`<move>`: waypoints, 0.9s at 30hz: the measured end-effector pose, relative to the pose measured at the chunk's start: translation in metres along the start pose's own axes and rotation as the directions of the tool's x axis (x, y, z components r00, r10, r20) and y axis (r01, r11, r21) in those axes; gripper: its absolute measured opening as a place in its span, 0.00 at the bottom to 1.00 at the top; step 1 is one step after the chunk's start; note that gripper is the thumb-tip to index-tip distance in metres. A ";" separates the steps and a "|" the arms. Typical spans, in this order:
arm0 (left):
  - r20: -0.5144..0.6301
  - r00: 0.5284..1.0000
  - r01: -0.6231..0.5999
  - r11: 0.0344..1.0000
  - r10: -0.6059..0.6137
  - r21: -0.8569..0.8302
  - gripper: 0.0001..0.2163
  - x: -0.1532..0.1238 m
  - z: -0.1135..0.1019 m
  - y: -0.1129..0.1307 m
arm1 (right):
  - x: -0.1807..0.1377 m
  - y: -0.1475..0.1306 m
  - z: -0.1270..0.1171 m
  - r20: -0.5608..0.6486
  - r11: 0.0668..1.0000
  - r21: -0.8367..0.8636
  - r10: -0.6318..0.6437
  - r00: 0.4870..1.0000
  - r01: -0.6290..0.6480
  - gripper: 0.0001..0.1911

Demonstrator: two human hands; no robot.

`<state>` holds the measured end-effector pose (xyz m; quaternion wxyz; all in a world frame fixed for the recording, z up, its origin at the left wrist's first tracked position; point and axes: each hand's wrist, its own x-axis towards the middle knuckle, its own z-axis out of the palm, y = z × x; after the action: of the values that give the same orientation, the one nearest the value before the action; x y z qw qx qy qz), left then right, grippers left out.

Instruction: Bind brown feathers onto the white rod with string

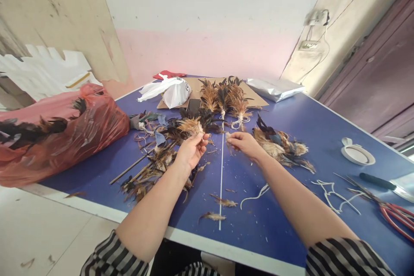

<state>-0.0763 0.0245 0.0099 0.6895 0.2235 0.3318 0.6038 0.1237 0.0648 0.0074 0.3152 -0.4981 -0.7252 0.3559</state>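
My left hand (pixel 192 151) pinches the pale base of a bunch of brown feathers (pixel 188 127), its tips fanning away to the left. Just across the white table line, my right hand (pixel 245 143) has its fingertips closed on a small pale feather tuft (pixel 228 139). Loose feathers (pixel 163 161) and thin sticks lie under and beside my left forearm. To the right of my right hand rests a larger clump of feathers (pixel 274 145). Beyond both hands, tied feather bundles (pixel 223 97) with white string lie on cardboard (pixel 255 97).
A red plastic bag (pixel 61 138) of dark feathers fills the left side. On the right are scissors (pixel 384 207), a dark-handled knife (pixel 378 180), a white ring-shaped dish (pixel 358 155) and white string (pixel 333 196). A white bag (pixel 176 92) and a silvery packet (pixel 274 88) sit at the back.
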 end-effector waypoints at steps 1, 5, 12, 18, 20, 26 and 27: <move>0.020 0.999 0.047 0.999 -0.048 0.025 0.04 -0.002 0.002 -0.003 | -0.010 0.002 -0.006 -0.013 0.965 0.255 0.070 0.997 -0.065 0.09; 0.087 0.977 0.179 0.968 -0.196 0.176 0.03 -0.011 0.008 -0.021 | -0.050 0.007 -0.020 0.085 0.615 0.767 0.182 0.980 -0.181 0.11; 0.222 0.967 0.026 0.913 -0.127 0.407 0.08 -0.022 0.025 -0.034 | -0.079 0.008 -0.023 0.222 0.583 0.757 0.196 0.955 -0.295 0.11; 0.328 0.921 0.048 0.896 -0.211 0.442 0.11 -0.025 0.040 -0.036 | -0.083 -0.001 -0.018 0.233 0.753 0.607 0.138 0.963 -0.254 0.11; 0.366 0.900 0.055 0.892 -0.239 0.448 0.11 -0.025 0.044 -0.039 | -0.084 -0.001 -0.017 0.210 0.773 0.591 0.129 0.969 -0.231 0.11; 0.391 0.905 0.015 0.933 -0.166 0.360 0.07 -0.022 0.049 -0.049 | -0.086 0.009 -0.018 0.178 0.776 0.592 0.136 0.975 -0.216 0.11; 0.386 0.910 0.015 0.939 -0.155 0.342 0.07 -0.021 0.049 -0.051 | -0.086 0.009 -0.018 0.177 0.776 0.592 0.137 0.975 -0.217 0.11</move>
<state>-0.0071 -0.0005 0.0109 0.7217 0.4422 0.2874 0.4484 0.1694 -0.0102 0.0008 0.3779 -0.4134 -0.5402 0.6281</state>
